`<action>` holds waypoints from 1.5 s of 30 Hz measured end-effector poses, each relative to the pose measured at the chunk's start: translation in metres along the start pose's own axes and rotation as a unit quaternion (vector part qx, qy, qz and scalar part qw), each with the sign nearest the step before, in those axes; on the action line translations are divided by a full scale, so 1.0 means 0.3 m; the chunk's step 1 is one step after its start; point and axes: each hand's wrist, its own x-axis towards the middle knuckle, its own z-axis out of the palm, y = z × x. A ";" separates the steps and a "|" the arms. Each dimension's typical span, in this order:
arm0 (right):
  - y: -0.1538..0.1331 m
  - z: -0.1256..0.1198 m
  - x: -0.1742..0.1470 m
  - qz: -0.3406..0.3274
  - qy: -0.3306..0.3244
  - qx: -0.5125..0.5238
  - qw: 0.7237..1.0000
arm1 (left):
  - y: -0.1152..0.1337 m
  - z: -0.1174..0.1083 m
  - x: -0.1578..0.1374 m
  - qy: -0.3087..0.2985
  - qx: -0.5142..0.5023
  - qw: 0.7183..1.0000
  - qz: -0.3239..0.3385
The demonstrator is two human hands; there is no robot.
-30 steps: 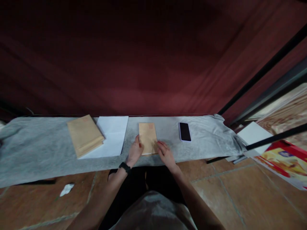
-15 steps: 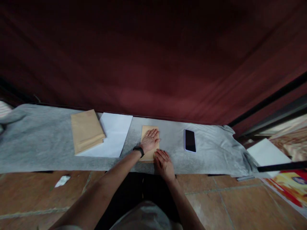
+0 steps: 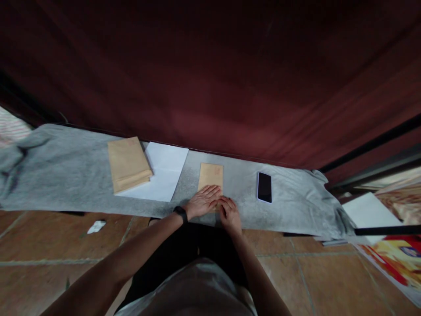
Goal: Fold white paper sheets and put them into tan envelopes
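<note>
A small brown paper envelope [image 3: 209, 174] with a faint printed mark at its upper right lies on the grey cloth. My left hand [image 3: 203, 201], a dark band on its wrist, rests flat across the envelope's lower half with the fingers stretched to the right. At the lower right edge is my right hand [image 3: 230, 215], its fingers bent together against the envelope, close to the left fingertips. The hands cover most of the envelope's near end. To the left, a stack of brown envelopes [image 3: 128, 160] lies partly over white paper [image 3: 167, 169].
Right of the hands lies a phone [image 3: 265, 187] with a dark screen. The grey cloth [image 3: 72, 171] covers a long, narrow surface against a dark red panel [image 3: 210, 96]. A crumpled white scrap [image 3: 96, 227] is on the tiled floor [image 3: 289, 272]. A white board [image 3: 370, 213] stands far right.
My left hand has slid down the envelope toward me, uncovering its upper part and printed mark. My right hand stays by the lower right edge. The camera view has shifted and tilted slightly.
</note>
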 end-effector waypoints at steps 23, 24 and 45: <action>0.134 0.083 0.432 -0.044 -0.117 -0.097 0.987 | 0.035 -0.021 -0.148 -0.020 0.067 0.995 0.071; 0.140 0.089 0.453 -0.037 -0.108 -0.096 0.989 | 0.033 -0.021 -0.147 -0.026 0.076 0.994 0.074; 0.053 0.039 0.176 -0.073 -0.156 -0.181 0.968 | 0.029 -0.013 -0.143 -0.002 0.150 0.986 0.072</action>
